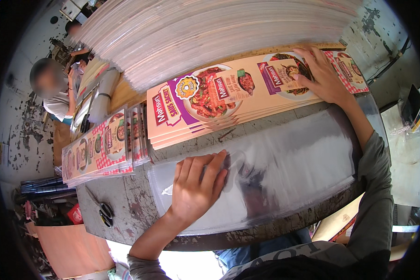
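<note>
My left hand (193,184) rests on a stack of clear plastic sleeves (289,163) at the table's near side. Its fingers are bent, with thumb and index finger apart and nothing visible between them. Farther back, my right hand (322,77) lies over the right end of a stack of long printed cardboard sheets (172,133). Its fingers are spread, the thumb on the top sheet and the fingertips near its far edge. The sheets are peach and purple with food pictures, slightly fanned toward me. At their right end a red-checked printed part (354,70) shows.
Black-handled scissors (106,214) lie on the worn dark table (126,198) at the left. Behind them sit printed cards in clear sleeves (102,144). A huge stack of flat sheets (210,32) rises at the back. Another person (56,100) is at the far left.
</note>
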`<action>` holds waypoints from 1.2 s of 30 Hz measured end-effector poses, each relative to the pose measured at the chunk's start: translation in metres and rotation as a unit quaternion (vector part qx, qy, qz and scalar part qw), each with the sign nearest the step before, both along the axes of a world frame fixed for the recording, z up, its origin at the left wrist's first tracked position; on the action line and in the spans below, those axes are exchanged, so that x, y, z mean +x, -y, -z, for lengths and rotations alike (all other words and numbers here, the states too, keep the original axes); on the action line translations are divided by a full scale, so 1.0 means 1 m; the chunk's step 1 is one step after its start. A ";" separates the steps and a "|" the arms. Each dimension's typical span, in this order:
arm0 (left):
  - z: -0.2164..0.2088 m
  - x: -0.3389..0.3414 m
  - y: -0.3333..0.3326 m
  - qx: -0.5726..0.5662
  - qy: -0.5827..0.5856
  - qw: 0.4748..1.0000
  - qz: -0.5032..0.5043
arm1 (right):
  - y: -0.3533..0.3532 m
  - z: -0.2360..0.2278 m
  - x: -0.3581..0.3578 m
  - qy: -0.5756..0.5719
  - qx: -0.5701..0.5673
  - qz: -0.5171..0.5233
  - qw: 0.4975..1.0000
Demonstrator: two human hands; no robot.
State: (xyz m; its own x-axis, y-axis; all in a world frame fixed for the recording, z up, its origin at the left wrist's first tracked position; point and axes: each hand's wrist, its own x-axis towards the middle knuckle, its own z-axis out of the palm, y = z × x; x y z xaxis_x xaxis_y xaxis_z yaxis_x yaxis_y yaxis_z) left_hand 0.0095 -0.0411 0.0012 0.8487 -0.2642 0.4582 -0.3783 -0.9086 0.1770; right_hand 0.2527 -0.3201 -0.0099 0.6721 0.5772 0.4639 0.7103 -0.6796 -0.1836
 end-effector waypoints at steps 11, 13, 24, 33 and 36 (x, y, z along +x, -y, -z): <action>-0.002 0.002 -0.004 -0.033 -0.036 0.999 -0.001 | -0.003 0.001 0.003 0.009 0.014 -0.007 1.000; -0.001 0.002 -0.004 -0.040 -0.040 0.998 0.001 | 0.000 0.004 0.005 0.015 0.013 -0.008 1.000; -0.002 0.003 -0.004 -0.047 -0.042 0.998 0.006 | -0.006 -0.011 -0.003 0.200 0.062 0.009 0.978; -0.003 0.003 -0.003 -0.051 -0.052 0.997 -0.002 | -0.005 -0.018 -0.003 0.236 0.068 0.000 0.969; -0.001 0.004 -0.004 -0.058 -0.060 0.997 0.001 | -0.005 -0.010 0.006 0.194 0.034 -0.014 0.980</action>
State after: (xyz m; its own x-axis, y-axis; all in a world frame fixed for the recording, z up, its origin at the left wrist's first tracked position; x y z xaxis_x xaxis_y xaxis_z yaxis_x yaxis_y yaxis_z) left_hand 0.0131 -0.0368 0.0022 0.8986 -0.2179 0.3808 -0.3506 -0.8785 0.3247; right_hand 0.2589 -0.3153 0.0006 0.4222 0.5515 0.7195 0.7541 -0.6541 0.0588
